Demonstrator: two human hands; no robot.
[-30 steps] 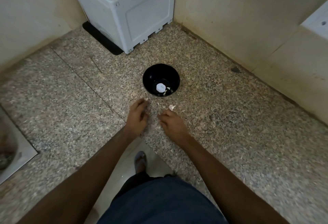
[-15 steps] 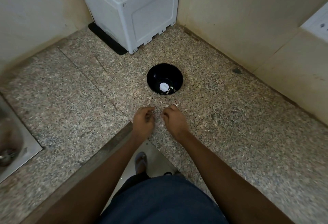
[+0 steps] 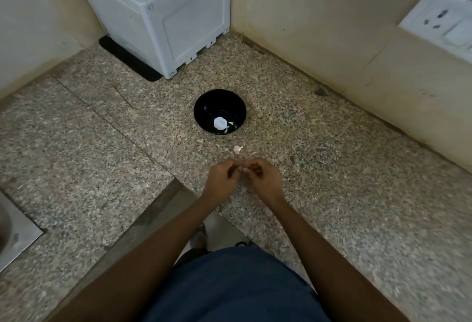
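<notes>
Over the speckled stone counter (image 3: 344, 194), our left hand (image 3: 222, 180) and right hand (image 3: 267, 181) meet fingertip to fingertip. The curled fingers of both pinch 1 small pale piece (image 3: 244, 169), too small for us to identify, close to the counter's front edge. Just beyond the hands lies 1 pale clove (image 3: 237, 149). Past it, a black bowl (image 3: 204, 107) holds a round white lump (image 3: 219, 123) and a few pale scraps. A white appliance (image 3: 166, 15) stands on a dark mat (image 3: 122, 58) in the corner. A wall socket (image 3: 439, 25) sits at right, a steel sink (image 3: 15, 232) at left.
</notes>
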